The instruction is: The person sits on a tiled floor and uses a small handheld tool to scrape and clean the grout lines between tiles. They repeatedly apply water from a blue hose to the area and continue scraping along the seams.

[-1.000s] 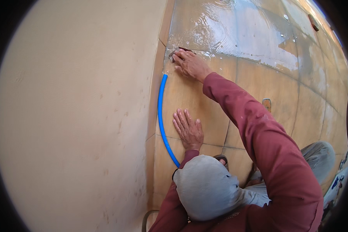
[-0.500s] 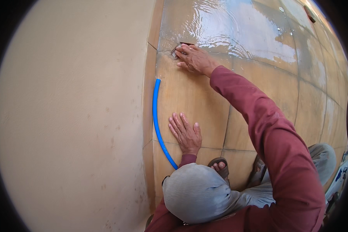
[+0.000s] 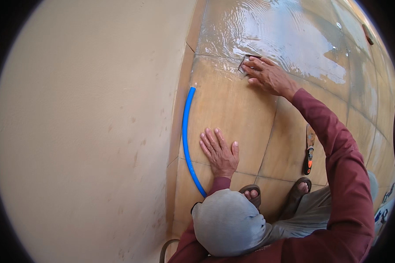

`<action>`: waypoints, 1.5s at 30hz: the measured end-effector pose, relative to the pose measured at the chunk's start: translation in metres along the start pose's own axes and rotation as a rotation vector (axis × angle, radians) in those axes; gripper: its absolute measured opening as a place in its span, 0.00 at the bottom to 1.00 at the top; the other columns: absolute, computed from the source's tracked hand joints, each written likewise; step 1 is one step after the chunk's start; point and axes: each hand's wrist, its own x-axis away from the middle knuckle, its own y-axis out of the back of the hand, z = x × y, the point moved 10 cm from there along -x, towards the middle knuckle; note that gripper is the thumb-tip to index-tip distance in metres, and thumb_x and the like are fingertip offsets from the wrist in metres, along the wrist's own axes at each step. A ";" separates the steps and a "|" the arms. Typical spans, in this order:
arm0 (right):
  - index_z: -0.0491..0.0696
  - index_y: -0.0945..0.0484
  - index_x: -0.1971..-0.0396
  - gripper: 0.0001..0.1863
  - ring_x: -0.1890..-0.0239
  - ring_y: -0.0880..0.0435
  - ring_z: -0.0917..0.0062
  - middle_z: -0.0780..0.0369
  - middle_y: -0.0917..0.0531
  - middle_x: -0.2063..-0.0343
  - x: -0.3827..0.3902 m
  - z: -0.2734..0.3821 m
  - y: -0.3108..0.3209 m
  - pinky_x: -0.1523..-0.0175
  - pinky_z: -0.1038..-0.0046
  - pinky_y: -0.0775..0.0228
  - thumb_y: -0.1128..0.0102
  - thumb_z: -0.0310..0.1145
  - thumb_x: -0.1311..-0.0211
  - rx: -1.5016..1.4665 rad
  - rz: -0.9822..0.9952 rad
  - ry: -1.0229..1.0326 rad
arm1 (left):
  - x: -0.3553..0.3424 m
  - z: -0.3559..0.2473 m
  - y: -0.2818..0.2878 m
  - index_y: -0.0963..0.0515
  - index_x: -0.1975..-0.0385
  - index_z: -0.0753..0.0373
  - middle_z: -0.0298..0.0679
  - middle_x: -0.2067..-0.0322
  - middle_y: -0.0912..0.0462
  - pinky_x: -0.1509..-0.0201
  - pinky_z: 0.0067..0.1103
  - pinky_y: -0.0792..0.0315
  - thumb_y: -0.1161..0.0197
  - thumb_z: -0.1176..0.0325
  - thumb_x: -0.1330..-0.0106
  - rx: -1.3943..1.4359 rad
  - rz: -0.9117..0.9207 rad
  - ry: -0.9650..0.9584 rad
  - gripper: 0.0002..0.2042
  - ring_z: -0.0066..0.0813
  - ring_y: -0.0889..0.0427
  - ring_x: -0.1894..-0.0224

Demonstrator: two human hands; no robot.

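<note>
My right hand [image 3: 270, 78] reaches forward and presses a thin, dark brown sheet [image 3: 253, 56], which looks like sandpaper, against the wet tiled floor [image 3: 232, 105]. Its fingers lie over the sheet, so only the edges show. My left hand [image 3: 222, 155] rests palm down on the tile nearer to me, fingers stretched out and holding nothing. Just left of it, a blue hose [image 3: 185, 136] curves along the foot of the wall. To the right, partly beside my right sleeve, lies a scraper [image 3: 310, 151] with a stained blade and a black and orange handle.
A beige wall [image 3: 92, 131] with a tile skirting [image 3: 187, 65] bounds the left side. Rippling water [image 3: 272, 26] covers the far tiles. My grey-clothed knee [image 3: 226, 223] and sandalled feet are close below. A small brown object [image 3: 368, 34] lies at the far right.
My right hand has slid the sheet to the right, away from the wall. The scraper has come into view from behind my arm. My left hand stays flat on the tile.
</note>
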 end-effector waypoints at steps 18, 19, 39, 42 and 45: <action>0.47 0.26 0.32 0.25 0.23 0.36 0.64 0.60 0.25 0.32 -0.097 0.050 -0.003 0.20 0.60 0.48 0.51 0.45 0.21 0.055 -0.434 -0.276 | -0.007 -0.033 -0.006 0.52 0.20 0.71 0.68 0.21 0.57 0.18 0.57 0.63 0.46 0.48 0.24 0.012 -0.002 -0.049 0.43 0.71 0.61 0.19; 0.48 0.26 0.32 0.25 0.23 0.36 0.65 0.60 0.25 0.32 -0.105 0.054 -0.005 0.20 0.60 0.48 0.51 0.45 0.21 0.114 -0.419 -0.319 | -0.006 -0.034 -0.006 0.52 0.20 0.71 0.68 0.21 0.57 0.18 0.56 0.63 0.46 0.48 0.24 0.011 0.009 -0.046 0.43 0.71 0.61 0.19; 0.41 0.25 0.34 0.24 0.25 0.33 0.51 0.54 0.23 0.34 -0.104 0.131 -0.028 0.21 0.55 0.46 0.55 0.30 0.25 0.104 -0.312 -0.195 | 0.000 -0.018 -0.004 0.54 0.20 0.69 0.68 0.21 0.57 0.18 0.57 0.61 0.46 0.47 0.24 0.011 -0.002 -0.017 0.43 0.70 0.59 0.19; 0.41 0.27 0.33 0.24 0.23 0.37 0.54 0.54 0.27 0.32 -0.089 0.130 -0.026 0.19 0.55 0.49 0.53 0.33 0.24 -0.195 -0.320 0.048 | 0.002 -0.012 0.002 0.53 0.20 0.70 0.68 0.21 0.57 0.18 0.57 0.61 0.46 0.47 0.25 0.000 -0.002 -0.014 0.43 0.70 0.59 0.19; 0.43 0.26 0.32 0.24 0.22 0.38 0.55 0.55 0.26 0.32 -0.107 0.084 -0.008 0.19 0.55 0.49 0.53 0.33 0.24 -0.077 -0.388 -0.099 | -0.003 -0.023 -0.001 0.53 0.20 0.70 0.68 0.21 0.57 0.18 0.57 0.62 0.45 0.47 0.25 0.014 -0.018 -0.032 0.43 0.70 0.60 0.19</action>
